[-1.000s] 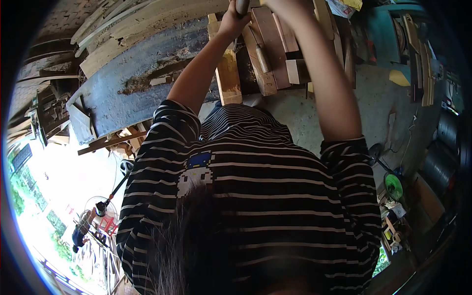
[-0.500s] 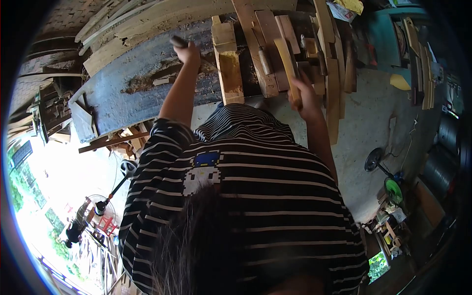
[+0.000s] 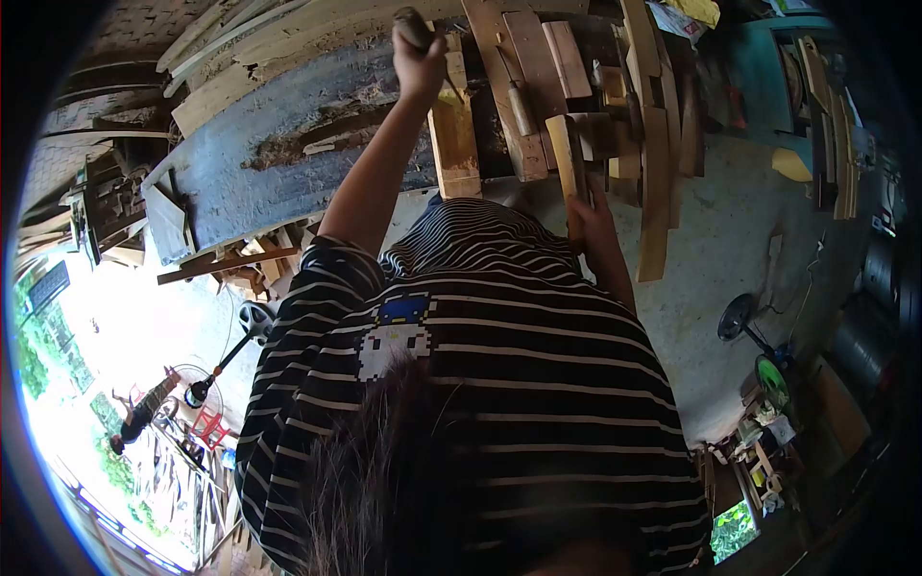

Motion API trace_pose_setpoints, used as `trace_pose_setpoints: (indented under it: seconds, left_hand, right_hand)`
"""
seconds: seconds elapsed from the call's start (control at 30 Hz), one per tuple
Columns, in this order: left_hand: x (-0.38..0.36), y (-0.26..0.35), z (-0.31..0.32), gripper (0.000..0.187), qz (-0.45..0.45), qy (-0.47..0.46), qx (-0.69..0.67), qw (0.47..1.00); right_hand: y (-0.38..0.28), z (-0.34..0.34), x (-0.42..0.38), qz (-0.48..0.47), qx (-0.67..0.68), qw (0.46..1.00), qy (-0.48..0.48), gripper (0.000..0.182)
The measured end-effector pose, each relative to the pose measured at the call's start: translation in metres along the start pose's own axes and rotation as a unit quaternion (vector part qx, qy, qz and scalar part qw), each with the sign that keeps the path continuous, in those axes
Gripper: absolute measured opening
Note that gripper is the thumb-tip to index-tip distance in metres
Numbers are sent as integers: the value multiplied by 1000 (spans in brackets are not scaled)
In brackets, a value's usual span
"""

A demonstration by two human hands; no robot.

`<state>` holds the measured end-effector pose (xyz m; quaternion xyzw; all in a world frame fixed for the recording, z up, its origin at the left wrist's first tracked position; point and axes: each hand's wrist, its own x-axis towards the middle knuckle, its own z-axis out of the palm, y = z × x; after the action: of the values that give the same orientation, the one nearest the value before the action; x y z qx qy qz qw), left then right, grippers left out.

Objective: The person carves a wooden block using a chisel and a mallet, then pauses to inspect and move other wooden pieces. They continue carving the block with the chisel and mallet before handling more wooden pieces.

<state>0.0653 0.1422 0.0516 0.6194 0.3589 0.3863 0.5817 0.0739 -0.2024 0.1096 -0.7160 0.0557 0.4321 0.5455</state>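
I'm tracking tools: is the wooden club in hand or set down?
In hand: the right hand grips the wooden club near one end, and the rest sticks out beyond the grip.

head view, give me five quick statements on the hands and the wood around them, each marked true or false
1. The left hand holds a dark-handled tool. True.
2. The right hand holds a wooden bar. True.
3. The right hand is higher in the picture than the left hand. False: it is lower.
4. A pale-handled tool lies on a plank, touched by neither hand. True.
5. Nothing wooden lies to that tool's left in the picture. False: a yellowish timber does.
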Motion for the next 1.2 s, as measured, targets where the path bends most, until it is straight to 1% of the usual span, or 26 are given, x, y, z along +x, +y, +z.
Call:
trace_pose_setpoints:
  seconds: [0.03,0.1,0.13,0.17,0.23,0.27,0.33,0.37,0.43,0.47,0.6,0.67,0.73,0.8,0.87,0.9,0.93,0.97,1.0,1.03,1.1,1.13,1.2]
  left_hand:
    - [0,-2,7,38,18,-7,18,1000]
    - [-8,2,15,38,63,-22,122,990]
    - [-9,-5,19,40,87,-23,129,988]
    - [-12,-5,21,40,87,-24,129,988]
    - [-19,-4,22,41,60,-52,170,982]
    - [-23,-4,21,41,46,-58,178,981]
    - [-28,-8,16,40,38,-54,170,983]
    - [-30,-10,15,39,31,-51,161,985]
    - [-33,-7,16,40,40,-36,149,987]
    - [-35,-5,16,40,49,-20,138,989]
    - [-37,5,22,41,53,-44,115,991]
    - [-38,9,27,37,62,-40,100,992]
    - [-39,-7,28,35,69,-55,104,991]
    - [-47,-15,29,34,75,-68,110,989]
    - [-67,-11,33,31,112,-130,105,979]
    - [-76,-17,34,32,192,-166,83,964]
    - [-86,-19,33,36,184,-222,128,949]
    - [-98,-20,34,36,267,-223,165,923]
    - [-109,-4,34,40,252,-275,114,921]
    - [-117,-5,34,42,238,-302,124,915]
    - [-124,-17,36,43,187,-369,122,902]
    - [-127,-18,34,43,184,-361,123,906]
    - [-134,-18,33,42,239,-405,182,864]
  right_hand:
    - [0,0,0,-6,-6,1000,-10,65]
    - [5,1,1,-11,-22,1000,-9,65]
    - [9,1,2,-16,-39,999,-10,66]
    - [14,0,5,-15,-38,999,-9,66]
    - [28,0,10,-47,-83,995,-1,67]
    - [35,-1,12,-46,-83,995,-1,67]
    - [41,2,12,-82,-128,988,25,62]
    - [42,0,13,-81,-127,988,26,62]
    - [32,-1,10,-38,-80,996,-15,70]
    - [29,0,8,-36,-80,996,-14,70]
    - [29,-1,10,-24,-90,996,-12,71]
    - [33,-3,13,-28,-100,995,-11,71]
    - [35,-4,15,-41,-95,994,-20,72]
    - [31,-4,12,-34,-85,996,-22,72]
    - [31,-4,11,-28,-78,996,-29,72]
    - [37,-6,14,-37,-82,996,-26,73]
    - [36,-5,15,-46,-87,995,-25,73]
    - [35,-6,15,-46,-94,994,-32,73]
    - [29,-4,11,-22,-95,995,-27,73]
    - [23,-3,8,3,-96,995,-22,73]
    - [14,0,5,4,-110,994,-27,72]
    - [12,-1,4,5,-117,993,-22,71]
    - [11,-5,3,-2,-139,990,-24,69]
